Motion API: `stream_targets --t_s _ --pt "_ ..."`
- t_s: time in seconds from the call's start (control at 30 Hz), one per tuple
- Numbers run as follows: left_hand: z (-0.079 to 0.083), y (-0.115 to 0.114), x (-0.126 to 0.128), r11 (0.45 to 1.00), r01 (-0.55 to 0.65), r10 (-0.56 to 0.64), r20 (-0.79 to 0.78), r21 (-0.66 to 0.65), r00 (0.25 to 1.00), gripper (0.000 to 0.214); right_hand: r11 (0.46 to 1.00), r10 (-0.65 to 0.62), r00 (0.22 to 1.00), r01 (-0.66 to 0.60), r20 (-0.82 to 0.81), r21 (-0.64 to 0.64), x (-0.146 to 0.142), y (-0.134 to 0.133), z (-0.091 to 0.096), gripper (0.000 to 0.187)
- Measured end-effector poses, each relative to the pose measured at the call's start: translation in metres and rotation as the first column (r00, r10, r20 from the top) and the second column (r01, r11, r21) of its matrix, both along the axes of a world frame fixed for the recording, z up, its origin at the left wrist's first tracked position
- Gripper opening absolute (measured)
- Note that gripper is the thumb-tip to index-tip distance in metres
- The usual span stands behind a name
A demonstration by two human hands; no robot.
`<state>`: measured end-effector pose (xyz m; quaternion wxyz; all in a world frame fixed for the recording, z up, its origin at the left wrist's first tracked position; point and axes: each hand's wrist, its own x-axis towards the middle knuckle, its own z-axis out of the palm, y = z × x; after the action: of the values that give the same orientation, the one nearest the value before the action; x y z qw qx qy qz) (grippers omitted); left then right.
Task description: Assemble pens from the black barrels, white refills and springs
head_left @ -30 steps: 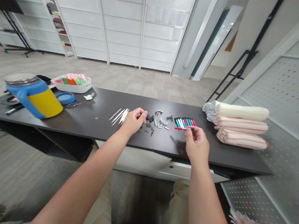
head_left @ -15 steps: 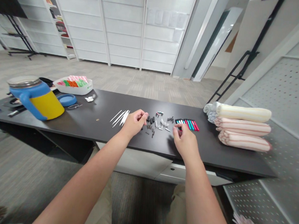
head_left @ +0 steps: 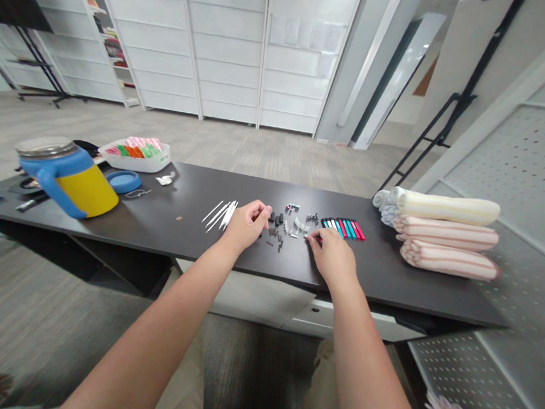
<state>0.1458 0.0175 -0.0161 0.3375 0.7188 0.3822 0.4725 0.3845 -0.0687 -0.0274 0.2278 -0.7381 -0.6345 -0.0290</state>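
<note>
My left hand (head_left: 247, 222) rests on the black table (head_left: 166, 217) with its fingers curled in a pinch, beside a fan of thin white rods (head_left: 221, 213); what it pinches is too small to name. My right hand (head_left: 331, 253) lies low on the table, fingers closed on a red pen barrel, its tip just showing by my fingertips. Between my hands lie several small black and silver pen parts (head_left: 286, 225). A row of coloured pen barrels (head_left: 344, 228) lies just behind my right hand.
A blue and yellow jug (head_left: 67, 177) stands at the table's left, with a blue lid (head_left: 122, 180) and a white tray of coloured items (head_left: 136, 152) behind it. Rolled towels (head_left: 444, 232) are stacked at the right end. White cabinets line the far wall.
My right hand has moved left and down from the coloured barrels with the red barrel, toward the small parts. My left hand has stayed in place.
</note>
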Motion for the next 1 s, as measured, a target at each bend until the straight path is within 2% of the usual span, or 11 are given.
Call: stream_targets --t_s 0.27,0.43,0.73,1.0 --pt "0.001 0.0 -0.001 1.0 0.009 -0.009 0.001 -0.009 1.0 0.036 0.999 -0.035 0.996 0.034 -0.076 -0.014 -0.002 -0.003 0.005 0.016" --pt "0.0 0.0 -0.001 1.0 0.01 -0.01 0.003 -0.011 1.0 0.036 0.999 0.029 0.994 -0.026 -0.105 0.032 0.002 0.0 0.0 0.014" --pt "0.001 0.0 -0.001 1.0 0.007 -0.007 -0.033 0.011 0.999 0.036 0.995 0.089 0.996 -0.088 -0.022 0.049 0.001 0.006 -0.006 0.015" --pt "0.002 -0.001 0.0 1.0 0.015 -0.015 -0.005 -0.014 1.0 0.035 0.984 0.172 0.981 -0.166 -0.088 0.072 0.007 0.013 -0.008 0.014"
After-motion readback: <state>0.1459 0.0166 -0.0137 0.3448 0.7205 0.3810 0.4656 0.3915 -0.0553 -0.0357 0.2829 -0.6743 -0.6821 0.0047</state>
